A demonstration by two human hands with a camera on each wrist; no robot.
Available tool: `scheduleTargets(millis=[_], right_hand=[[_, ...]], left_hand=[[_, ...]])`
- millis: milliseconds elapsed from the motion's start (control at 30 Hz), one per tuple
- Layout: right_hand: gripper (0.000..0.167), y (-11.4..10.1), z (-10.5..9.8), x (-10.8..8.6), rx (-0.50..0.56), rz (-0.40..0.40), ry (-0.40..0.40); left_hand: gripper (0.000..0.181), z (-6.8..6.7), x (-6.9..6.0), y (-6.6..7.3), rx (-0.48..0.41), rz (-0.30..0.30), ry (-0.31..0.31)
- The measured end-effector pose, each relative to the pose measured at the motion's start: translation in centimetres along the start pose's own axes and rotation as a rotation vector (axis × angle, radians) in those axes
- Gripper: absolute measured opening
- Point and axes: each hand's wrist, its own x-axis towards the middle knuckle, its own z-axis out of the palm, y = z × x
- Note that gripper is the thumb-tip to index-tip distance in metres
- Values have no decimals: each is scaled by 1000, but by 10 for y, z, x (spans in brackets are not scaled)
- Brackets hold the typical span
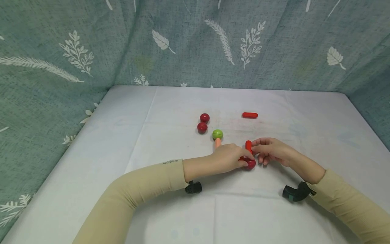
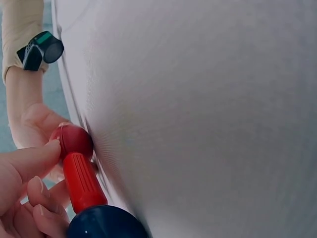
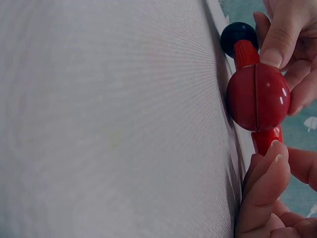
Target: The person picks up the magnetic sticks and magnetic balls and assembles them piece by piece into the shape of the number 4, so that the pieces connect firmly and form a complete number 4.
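My left hand [image 1: 226,157] pinches a red ball [image 1: 250,164] above the white table. A red rod [image 1: 248,145] extends from that ball towards the far side. Another red rod [image 2: 84,183] joins it to a dark blue ball [image 2: 106,225], which my left hand hides in the head view. Loosely bent, the fingers of my right hand [image 1: 274,150] lie against the side of the far-pointing rod; their tips cover its end in the right wrist view. By my left hand is an orange rod [image 1: 217,143] meeting a green ball [image 1: 217,134]; the hand partly covers the rod.
Two more red balls [image 1: 202,127] lie close together beyond my left hand. A separate red rod [image 1: 250,115] lies farther back on the white-covered table [image 1: 170,118]. Behind the table hangs a green leaf-patterned cloth [image 1: 189,47]. Dark wrist cameras [image 1: 193,187] sit at both cuffs.
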Motion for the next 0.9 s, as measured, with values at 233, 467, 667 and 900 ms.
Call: scheduleTargets(millis=[233,467,667,900], right_hand=[[51,0,-1,0,-4,-4,-3],[53,0,-2,0,-7,-6,-8],[53,-4,-10,-3,-36,-33,12],[51,-23,-30,1,-216,-75,145]], left_hand=[[26,2,0,-2,-44,9,30],[27,3,-1,-3,-57,12,47],[26,4,-1,-3,-55,13,49],[26,4,-1,-4,-56,6,47]])
